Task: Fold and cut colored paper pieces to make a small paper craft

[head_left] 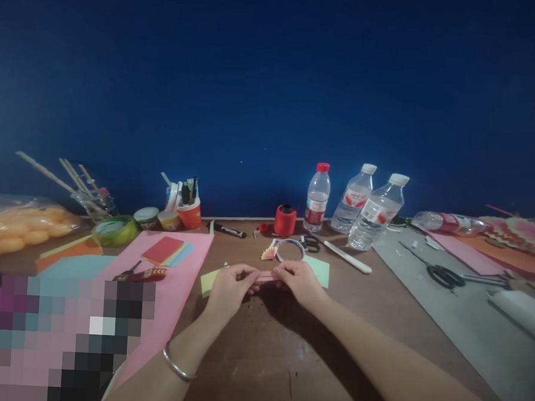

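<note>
A narrow strip of pink paper point(268, 276) is stretched between my two hands, just above the brown table. My left hand point(231, 286) pinches its left end, with a silver bangle point(178, 363) on that wrist. The strip's right end is pinched by my right hand point(301, 281). Part of the strip is hidden under the fingers. Yellow-green paper point(208, 282) lies beside my left hand, and pale green paper point(319, 270) lies behind my right. Just beyond them are a small folded paper fan point(269, 252) in yellow and pink and a roll of tape point(291, 242).
Water bottles point(317, 200) and a red thread spool point(285, 220) stand along the blue wall. Small scissors point(310, 244) and a white stick point(347, 257) lie at right. Pink sheets point(179, 256) and an orange pen cup point(189, 213) are at left. A grey board point(427, 304) covers the right side.
</note>
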A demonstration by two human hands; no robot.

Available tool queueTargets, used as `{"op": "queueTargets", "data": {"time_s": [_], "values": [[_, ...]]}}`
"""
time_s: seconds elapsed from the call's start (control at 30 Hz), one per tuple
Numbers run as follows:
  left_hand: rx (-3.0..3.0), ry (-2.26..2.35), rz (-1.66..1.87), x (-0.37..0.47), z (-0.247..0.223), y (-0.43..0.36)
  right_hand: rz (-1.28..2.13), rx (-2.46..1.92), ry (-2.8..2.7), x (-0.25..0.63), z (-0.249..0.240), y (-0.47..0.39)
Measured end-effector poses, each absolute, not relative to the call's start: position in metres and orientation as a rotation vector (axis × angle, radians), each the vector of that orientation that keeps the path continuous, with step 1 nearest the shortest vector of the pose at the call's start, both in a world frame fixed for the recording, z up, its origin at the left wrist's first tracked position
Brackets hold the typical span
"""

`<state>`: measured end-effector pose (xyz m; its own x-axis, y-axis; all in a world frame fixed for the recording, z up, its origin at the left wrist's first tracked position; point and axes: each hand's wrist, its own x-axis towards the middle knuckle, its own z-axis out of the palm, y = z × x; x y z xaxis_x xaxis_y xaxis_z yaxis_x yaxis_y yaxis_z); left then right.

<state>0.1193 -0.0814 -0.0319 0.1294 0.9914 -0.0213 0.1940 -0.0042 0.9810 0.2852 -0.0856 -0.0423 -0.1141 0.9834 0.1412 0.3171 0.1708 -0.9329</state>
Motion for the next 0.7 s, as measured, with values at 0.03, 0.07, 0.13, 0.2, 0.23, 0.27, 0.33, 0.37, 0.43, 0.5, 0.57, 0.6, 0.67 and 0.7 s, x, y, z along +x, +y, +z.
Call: {"op": "queueTargets", "data": {"time_s": [0.03, 0.07, 0.13, 0.2, 0.23, 0.27, 0.33, 0.37, 0.43, 0.5, 0.57, 0.6, 0.67, 0.7], "values": [[1.393, 1.256, 1.011, 0.1196, -0.0320, -0.0817, 0.945, -1.293, -1.602, 0.2854, -0.0416, -0.0859], [1.383, 1.250, 1.023, 0.1200, -0.0323, -0.0821, 0.912, -1.305, -1.613, 0.2855, -0.0410, -0.0862], [1.371, 1.220, 1.058, 0.1202, -0.0339, -0.0826, 0.870, -1.317, -1.625, 0.2858, -0.0404, -0.0869], [1.362, 1.192, 1.067, 0.1197, -0.0361, -0.0826, 0.857, -1.333, -1.636, 0.2860, -0.0410, -0.0874], [1.355, 1.188, 1.062, 0.1192, -0.0373, -0.0823, 0.853, -1.333, -1.645, 0.2861, -0.0415, -0.0875], [1.346, 1.190, 1.054, 0.1187, -0.0385, -0.0819, 0.853, -1.320, -1.650, 0.2861, -0.0420, -0.0877], [1.326, 1.201, 1.048, 0.1177, -0.0405, -0.0806, 0.855, -1.252, -1.642, 0.2858, -0.0428, -0.0880], [1.315, 1.198, 1.052, 0.1173, -0.0411, -0.0800, 0.858, -1.208, -1.631, 0.2856, -0.0430, -0.0881], [1.289, 1.168, 1.061, 0.1168, -0.0415, -0.0791, 0.872, -1.139, -1.606, 0.2850, -0.0432, -0.0884], [1.276, 1.113, 1.060, 0.1167, -0.0409, -0.0790, 0.888, -1.126, -1.606, 0.2846, -0.0432, -0.0884], [1.284, 1.062, 1.065, 0.1167, -0.0400, -0.0796, 0.899, -1.143, -1.609, 0.2845, -0.0429, -0.0881], [1.294, 1.048, 1.071, 0.1168, -0.0397, -0.0800, 0.905, -1.153, -1.603, 0.2846, -0.0427, -0.0879], [1.320, 1.036, 1.089, 0.1170, -0.0395, -0.0806, 0.938, -1.158, -1.570, 0.2847, -0.0423, -0.0872], [1.334, 1.034, 1.096, 0.1171, -0.0396, -0.0809, 0.966, -1.151, -1.540, 0.2848, -0.0421, -0.0867]]}}
